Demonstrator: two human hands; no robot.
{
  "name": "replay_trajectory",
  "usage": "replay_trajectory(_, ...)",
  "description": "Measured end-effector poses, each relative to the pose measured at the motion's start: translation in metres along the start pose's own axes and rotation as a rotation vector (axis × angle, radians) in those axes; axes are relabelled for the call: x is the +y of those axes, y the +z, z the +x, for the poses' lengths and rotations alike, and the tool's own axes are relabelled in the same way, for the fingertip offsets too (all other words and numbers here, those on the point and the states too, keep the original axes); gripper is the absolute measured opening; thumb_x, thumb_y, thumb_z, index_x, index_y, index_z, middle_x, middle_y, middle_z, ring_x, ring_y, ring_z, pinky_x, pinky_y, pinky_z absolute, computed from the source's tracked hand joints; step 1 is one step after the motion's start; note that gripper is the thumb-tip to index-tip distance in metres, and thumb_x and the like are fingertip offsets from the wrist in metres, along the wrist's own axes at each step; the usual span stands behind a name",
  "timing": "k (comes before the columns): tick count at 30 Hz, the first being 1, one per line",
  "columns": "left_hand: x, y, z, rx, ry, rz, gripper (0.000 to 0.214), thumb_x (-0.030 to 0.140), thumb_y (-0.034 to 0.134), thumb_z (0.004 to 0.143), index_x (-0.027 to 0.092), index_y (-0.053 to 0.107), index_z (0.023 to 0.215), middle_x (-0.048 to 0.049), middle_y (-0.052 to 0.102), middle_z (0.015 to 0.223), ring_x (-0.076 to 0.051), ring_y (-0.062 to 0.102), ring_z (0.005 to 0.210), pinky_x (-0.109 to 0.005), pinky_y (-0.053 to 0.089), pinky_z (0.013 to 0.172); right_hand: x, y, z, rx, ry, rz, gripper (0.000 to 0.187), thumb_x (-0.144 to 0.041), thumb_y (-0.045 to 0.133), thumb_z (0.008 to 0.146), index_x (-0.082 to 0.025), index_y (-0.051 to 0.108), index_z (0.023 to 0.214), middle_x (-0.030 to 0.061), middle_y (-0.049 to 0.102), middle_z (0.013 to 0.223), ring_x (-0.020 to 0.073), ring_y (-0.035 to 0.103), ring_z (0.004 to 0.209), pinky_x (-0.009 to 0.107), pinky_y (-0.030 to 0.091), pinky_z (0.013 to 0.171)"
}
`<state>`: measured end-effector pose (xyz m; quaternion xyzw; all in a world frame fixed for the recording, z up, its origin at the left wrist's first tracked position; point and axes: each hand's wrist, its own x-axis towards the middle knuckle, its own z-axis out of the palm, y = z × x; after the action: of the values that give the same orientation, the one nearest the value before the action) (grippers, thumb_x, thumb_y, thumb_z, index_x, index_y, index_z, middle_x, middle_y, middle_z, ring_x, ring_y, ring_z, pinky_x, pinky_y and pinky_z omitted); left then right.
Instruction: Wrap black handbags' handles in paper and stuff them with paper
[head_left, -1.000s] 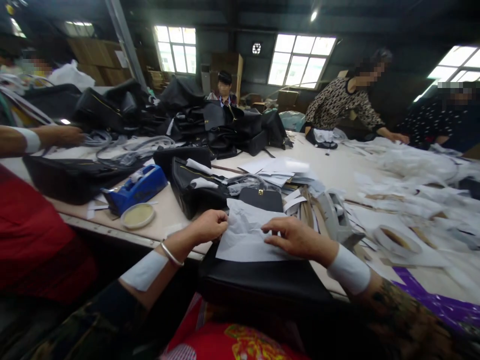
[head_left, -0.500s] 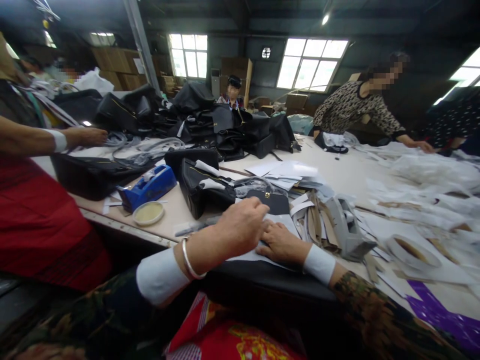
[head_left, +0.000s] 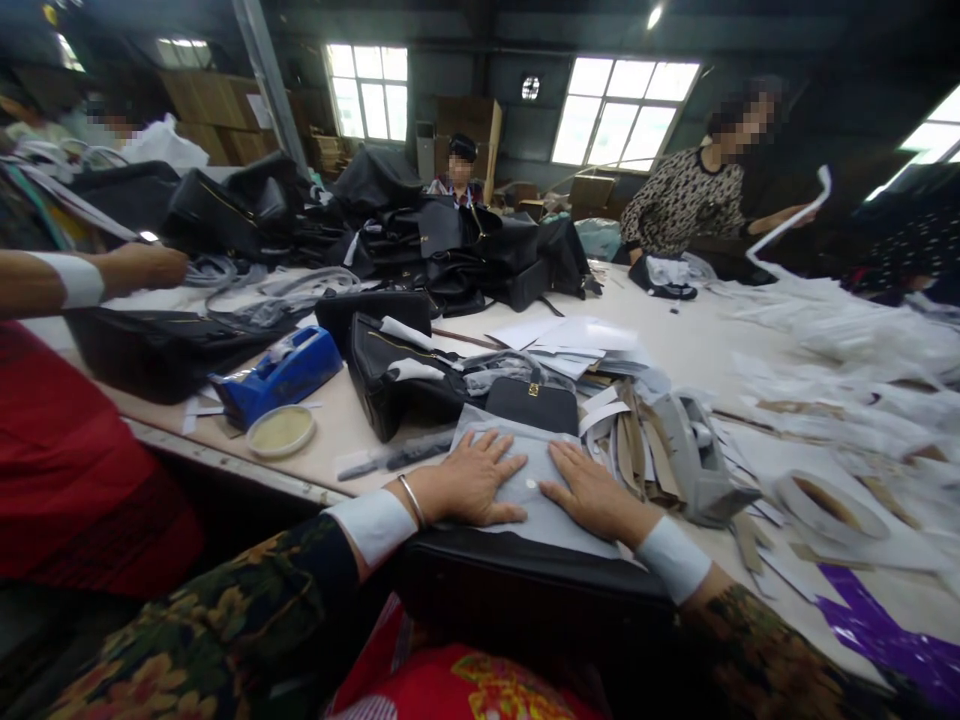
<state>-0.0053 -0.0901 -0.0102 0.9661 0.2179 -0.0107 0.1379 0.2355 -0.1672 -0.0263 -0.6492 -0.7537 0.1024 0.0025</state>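
A sheet of pale tissue-like paper (head_left: 536, 520) lies over the front of a black handbag (head_left: 525, 575) at the table's near edge. My left hand (head_left: 480, 480) presses flat on the left of the sheet, fingers spread. On its right side my right hand (head_left: 596, 490) also lies flat, thumb pointing inward. Between the two hands a small round whitish spot (head_left: 531, 484) shows on the paper. Beyond the sheet, the black flap (head_left: 534, 404) with a gold clasp sticks out uncovered. Both hands hold nothing.
A blue tape dispenser (head_left: 281, 375) and a round shallow dish (head_left: 280, 431) sit left; a grey tape dispenser (head_left: 701, 465) and a tape roll (head_left: 829, 505) sit right. Black bags (head_left: 442, 240) pile up behind. One co-worker's hand (head_left: 142, 268) is at left; another person (head_left: 686, 200) holds a white strip.
My left hand has come down from a raised, closed pose above the paper and now lies flat with fingers spread. The co-worker at right has lifted a white strip.
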Motion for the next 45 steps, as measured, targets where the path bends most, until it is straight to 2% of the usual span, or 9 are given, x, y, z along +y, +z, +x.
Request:
replay_trajectory(4, -0.001, -0.006, 0.005, -0.071, -0.035, -0.040, 0.096, 0.083, 0.037, 0.081, 0.023, 0.025, 0.155, -0.0240, 0.018, 0.161, -0.049, 0.016, 0.145, -0.070, 0.017, 0.108, 0.011, -0.015, -0.002, 0.032, 0.056, -0.072, 0.072, -0.058, 0.043, 0.093, -0.009, 0.046, 0.145, 0.0210, 0.034, 0.156, 0.0399, 0.033, 0.142, 0.057, 0.032, 0.111)
replay_trajectory(7, -0.004, -0.005, 0.007, -0.074, -0.038, -0.056, 0.097, 0.083, 0.039, 0.080, 0.024, 0.024, 0.155, -0.0235, 0.017, 0.161, -0.049, 0.016, 0.145, -0.070, 0.018, 0.108, -0.001, -0.027, 0.001, 0.076, -0.041, -0.100, 0.069, -0.056, 0.048, 0.091, -0.012, 0.047, 0.145, 0.0181, 0.031, 0.158, 0.0405, 0.027, 0.145, 0.058, 0.028, 0.112)
replay_trajectory(12, -0.009, -0.003, 0.009, -0.052, -0.010, -0.045, 0.101, 0.083, 0.040, 0.079, 0.019, 0.023, 0.155, -0.0271, 0.020, 0.159, -0.049, 0.017, 0.145, -0.070, 0.016, 0.108, -0.026, -0.018, 0.004, -0.063, -0.097, -0.003, 0.076, -0.058, 0.045, 0.093, -0.009, 0.038, 0.150, 0.0195, 0.033, 0.157, 0.0377, 0.030, 0.144, 0.056, 0.027, 0.114)
replay_trajectory(19, 0.014, -0.025, 0.025, 0.043, 0.045, 0.162, 0.084, 0.071, 0.047, 0.085, 0.001, 0.058, 0.130, -0.0312, 0.046, 0.144, -0.045, 0.031, 0.141, -0.061, 0.009, 0.115, -0.022, -0.005, 0.008, -0.040, -0.045, -0.010, 0.074, -0.054, 0.040, 0.096, -0.003, 0.038, 0.149, 0.0225, 0.034, 0.155, 0.0368, 0.032, 0.143, 0.053, 0.027, 0.114)
replay_trajectory(24, 0.019, -0.004, 0.030, -0.025, 0.045, 0.102, 0.092, 0.073, 0.038, 0.087, 0.008, 0.033, 0.151, -0.0266, 0.033, 0.155, -0.042, 0.030, 0.143, -0.057, 0.020, 0.114, -0.017, 0.001, 0.010, 0.103, -0.053, 0.117, 0.070, -0.053, 0.046, 0.094, -0.002, 0.047, 0.142, 0.0266, 0.043, 0.149, 0.0409, 0.038, 0.138, 0.059, 0.031, 0.110)
replay_trajectory(29, 0.010, 0.004, 0.035, -0.105, 0.016, 0.125, 0.085, 0.072, 0.035, 0.089, 0.018, 0.028, 0.155, -0.0231, 0.021, 0.160, -0.043, 0.020, 0.147, -0.064, 0.016, 0.113, 0.010, -0.006, -0.008, 0.230, -0.022, 0.155, 0.052, -0.043, 0.058, 0.091, -0.011, 0.059, 0.132, 0.0174, 0.054, 0.143, 0.0291, 0.046, 0.135, 0.044, 0.037, 0.112)
replay_trajectory(35, 0.000, 0.014, 0.044, -0.069, 0.021, 0.181, 0.079, 0.067, 0.038, 0.090, 0.021, 0.030, 0.154, -0.0185, 0.021, 0.160, -0.041, 0.021, 0.147, -0.062, 0.021, 0.114, 0.089, -0.022, -0.099, 0.440, 0.302, 0.130, 0.033, -0.027, 0.060, 0.090, -0.019, 0.066, 0.121, 0.0091, 0.063, 0.133, 0.0207, 0.056, 0.125, 0.034, 0.042, 0.108)
replay_trajectory(41, -0.022, 0.036, 0.051, -0.037, 0.006, 0.258, 0.074, 0.062, 0.039, 0.089, 0.026, 0.032, 0.153, -0.0080, 0.024, 0.160, -0.033, 0.023, 0.148, -0.054, 0.023, 0.117, 0.215, -0.031, -0.254, 0.482, 1.029, 0.033, 0.024, -0.027, 0.052, 0.098, -0.015, 0.067, 0.111, 0.0119, 0.068, 0.118, 0.0229, 0.063, 0.111, 0.042, 0.046, 0.101)
replay_trajectory(45, -0.035, 0.050, 0.052, 0.066, 0.007, 0.244, 0.068, 0.059, 0.039, 0.088, 0.041, 0.026, 0.152, 0.0074, 0.028, 0.158, -0.027, 0.027, 0.147, -0.049, 0.023, 0.118, 0.273, -0.032, -0.344, 0.442, 1.414, -0.008, 0.030, -0.037, 0.058, 0.096, -0.017, 0.062, 0.117, 0.0094, 0.063, 0.123, 0.0226, 0.062, 0.108, 0.046, 0.051, 0.094)
